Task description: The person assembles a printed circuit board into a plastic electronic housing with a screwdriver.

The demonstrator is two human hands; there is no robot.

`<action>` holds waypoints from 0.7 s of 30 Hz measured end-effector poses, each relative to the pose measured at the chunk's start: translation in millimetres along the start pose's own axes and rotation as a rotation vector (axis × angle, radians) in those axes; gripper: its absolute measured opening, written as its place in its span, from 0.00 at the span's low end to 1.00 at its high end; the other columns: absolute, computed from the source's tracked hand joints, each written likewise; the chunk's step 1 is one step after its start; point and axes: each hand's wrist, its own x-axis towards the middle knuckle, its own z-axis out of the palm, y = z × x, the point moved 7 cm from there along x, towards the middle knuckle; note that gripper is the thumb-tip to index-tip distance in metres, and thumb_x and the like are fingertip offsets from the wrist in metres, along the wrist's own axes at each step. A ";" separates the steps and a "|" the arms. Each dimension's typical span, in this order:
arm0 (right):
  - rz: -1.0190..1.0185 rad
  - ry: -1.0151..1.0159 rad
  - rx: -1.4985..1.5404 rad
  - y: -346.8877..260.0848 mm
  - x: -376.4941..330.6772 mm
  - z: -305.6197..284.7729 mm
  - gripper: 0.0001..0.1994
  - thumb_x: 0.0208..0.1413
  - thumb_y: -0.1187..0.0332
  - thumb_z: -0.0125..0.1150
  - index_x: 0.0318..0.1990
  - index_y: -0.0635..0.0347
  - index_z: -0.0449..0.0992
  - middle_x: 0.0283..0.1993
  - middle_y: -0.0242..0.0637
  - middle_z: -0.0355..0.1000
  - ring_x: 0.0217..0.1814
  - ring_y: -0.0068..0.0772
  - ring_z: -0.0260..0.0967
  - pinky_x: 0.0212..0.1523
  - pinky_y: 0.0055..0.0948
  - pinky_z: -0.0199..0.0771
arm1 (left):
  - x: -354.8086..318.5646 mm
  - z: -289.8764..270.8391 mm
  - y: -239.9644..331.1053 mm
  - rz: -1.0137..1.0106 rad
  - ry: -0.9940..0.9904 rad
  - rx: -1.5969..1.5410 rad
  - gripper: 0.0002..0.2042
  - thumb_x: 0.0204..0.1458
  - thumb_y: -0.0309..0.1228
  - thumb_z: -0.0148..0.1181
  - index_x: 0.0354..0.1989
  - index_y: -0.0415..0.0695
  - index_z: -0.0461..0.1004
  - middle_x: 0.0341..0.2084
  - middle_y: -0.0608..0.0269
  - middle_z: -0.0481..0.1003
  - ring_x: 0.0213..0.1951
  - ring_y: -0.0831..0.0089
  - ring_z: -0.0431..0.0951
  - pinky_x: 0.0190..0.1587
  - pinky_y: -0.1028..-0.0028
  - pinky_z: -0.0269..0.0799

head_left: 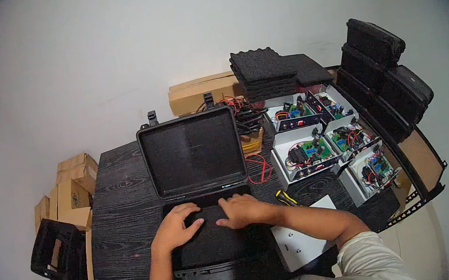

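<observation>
Two hands lie flat, fingers spread, gripping nothing, on the black foam pad (216, 233) filling the base of the open black hard plastic case (205, 202): left hand (175, 228) at its left, right hand (242, 209) at its centre. The raised lid stands directly beyond them, apparently empty. Farther right on the dark wood-grain surface (121, 216), white boxes of wired circuit boards (304, 153) stand open; black foam sheets (266, 70) are stacked behind.

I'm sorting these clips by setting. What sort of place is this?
Probably a small electronics assembly workbench: open white boxes with wired circuit boards, stacked foam pads and an open black hard case on a dark table.
</observation>
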 end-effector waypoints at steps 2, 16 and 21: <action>0.027 -0.053 0.084 3.5 -2.6 0.1 0.32 0.63 0.45 0.59 0.61 0.67 0.68 0.58 0.58 0.75 0.63 0.57 0.71 0.62 0.50 0.72 | -2.5 -0.6 1.2 0.018 0.021 -0.006 0.19 0.53 0.35 0.69 0.51 0.38 0.80 0.52 0.47 0.79 0.54 0.49 0.79 0.59 0.59 0.73; -0.294 0.203 0.575 4.5 -92.7 -53.1 0.24 0.65 0.61 0.66 0.62 0.64 0.69 0.40 0.48 0.80 0.37 0.28 0.78 0.41 0.31 0.79 | 1.1 -43.3 47.9 0.300 0.404 0.115 0.10 0.37 0.28 0.64 0.31 0.41 0.77 0.27 0.56 0.74 0.38 0.56 0.77 0.73 0.40 0.52; 0.227 0.082 0.662 30.6 -135.3 -123.9 0.20 0.65 0.61 0.65 0.56 0.66 0.74 0.30 0.46 0.82 0.28 0.37 0.82 0.31 0.41 0.81 | -36.2 -77.3 44.3 0.288 0.671 0.250 0.33 0.55 0.47 0.61 0.65 0.39 0.66 0.63 0.45 0.70 0.67 0.46 0.66 0.74 0.40 0.45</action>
